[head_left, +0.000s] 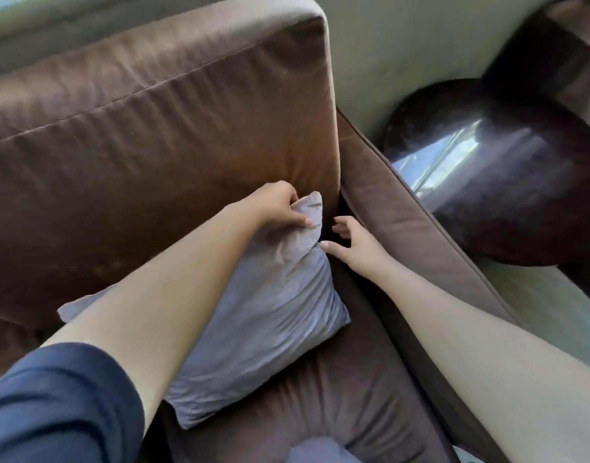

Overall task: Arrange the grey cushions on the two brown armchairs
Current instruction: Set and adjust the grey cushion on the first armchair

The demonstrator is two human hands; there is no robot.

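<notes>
A grey cushion lies tilted on the seat of a brown armchair, its top corner leaning against the backrest near the right armrest. My left hand pinches that top corner. My right hand hovers just right of the cushion with spread, relaxed fingers, the thumb tip touching its edge. Part of a second grey cushion shows at the bottom edge of the view, on the front of the seat.
The armchair's right armrest runs diagonally beside my right arm. Beyond it stands a dark, glossy round side table. A second brown armchair is partly in view at the top right. Pale floor lies at right.
</notes>
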